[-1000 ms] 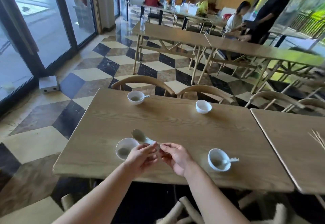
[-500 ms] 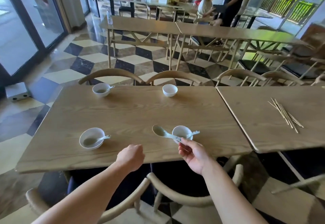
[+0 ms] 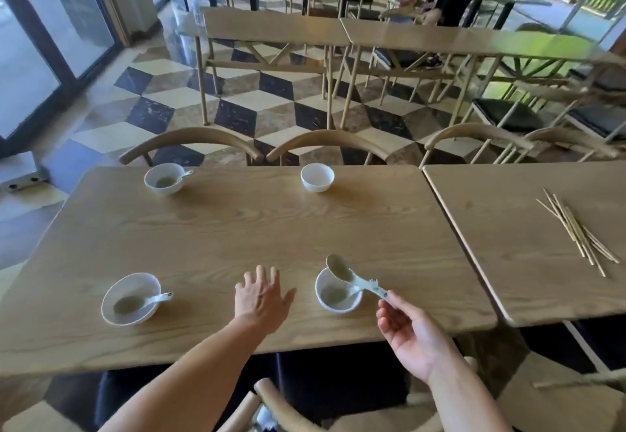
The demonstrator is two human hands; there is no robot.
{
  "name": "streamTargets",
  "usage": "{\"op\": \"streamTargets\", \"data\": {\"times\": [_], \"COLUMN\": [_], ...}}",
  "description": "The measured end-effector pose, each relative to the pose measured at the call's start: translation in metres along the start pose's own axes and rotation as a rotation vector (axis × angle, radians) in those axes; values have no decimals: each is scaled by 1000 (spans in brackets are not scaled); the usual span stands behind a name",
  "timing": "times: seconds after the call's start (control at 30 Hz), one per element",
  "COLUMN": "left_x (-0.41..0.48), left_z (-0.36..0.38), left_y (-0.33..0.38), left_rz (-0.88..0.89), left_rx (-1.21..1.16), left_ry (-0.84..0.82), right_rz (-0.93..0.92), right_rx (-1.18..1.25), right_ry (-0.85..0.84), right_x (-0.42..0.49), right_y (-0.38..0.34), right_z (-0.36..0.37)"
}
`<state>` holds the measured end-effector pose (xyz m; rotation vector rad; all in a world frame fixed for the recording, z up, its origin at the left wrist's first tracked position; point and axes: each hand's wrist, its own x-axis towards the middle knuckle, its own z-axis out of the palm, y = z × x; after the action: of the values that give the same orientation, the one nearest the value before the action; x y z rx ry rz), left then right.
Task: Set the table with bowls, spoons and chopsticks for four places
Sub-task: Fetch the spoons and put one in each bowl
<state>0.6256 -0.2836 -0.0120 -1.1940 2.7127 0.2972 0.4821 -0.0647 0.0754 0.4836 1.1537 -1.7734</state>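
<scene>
Head view shows me my right hand [image 3: 411, 331] near the front edge of the table [image 3: 237, 228]. Its fingers are curled and pinch the handle tip of a white spoon [image 3: 352, 279]. The spoon's scoop hangs over the front right bowl [image 3: 337, 292], which already has another spoon lying in it. My left hand [image 3: 262, 296] is spread wide, palm down, over the bare wood between the two front bowls; I cannot tell if it touches the wood. It holds nothing.

At the front left corner sits the front left bowl [image 3: 131, 298] with a spoon inside. At the back edge, the back left bowl [image 3: 165, 178] has a spoon too. The back right bowl [image 3: 317, 177] has no spoon.

A second table [image 3: 508, 228] stands just beside the right edge. A loose bunch of chopsticks [image 3: 576, 231] lies on it. Curved wooden chairs [image 3: 189, 140] line the back edge. The floor [image 3: 257, 99] has dark and light tiles. Glass doors [image 3: 50, 24] are at the left.
</scene>
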Motion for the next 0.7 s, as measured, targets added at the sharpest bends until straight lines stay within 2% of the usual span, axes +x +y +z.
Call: {"op": "streamTargets", "data": {"times": [0.13, 0.43, 0.53, 0.7], "left_x": [72, 222, 241, 246], "left_z": [4, 61, 74, 91], "left_y": [2, -21, -17, -19], "left_rz": [-71, -62, -108, -92], "left_rx": [-20, 19, -81, -76], "left_ry": [-95, -171, -137, -54], "right_rz": [10, 10, -4, -2], "right_rx": [-40, -244, -328, -409], "right_ry": [54, 102, 98, 97], "right_x": [57, 190, 227, 286], "right_y": [-28, -85, -107, -137], "right_z": [40, 117, 132, 159]}}
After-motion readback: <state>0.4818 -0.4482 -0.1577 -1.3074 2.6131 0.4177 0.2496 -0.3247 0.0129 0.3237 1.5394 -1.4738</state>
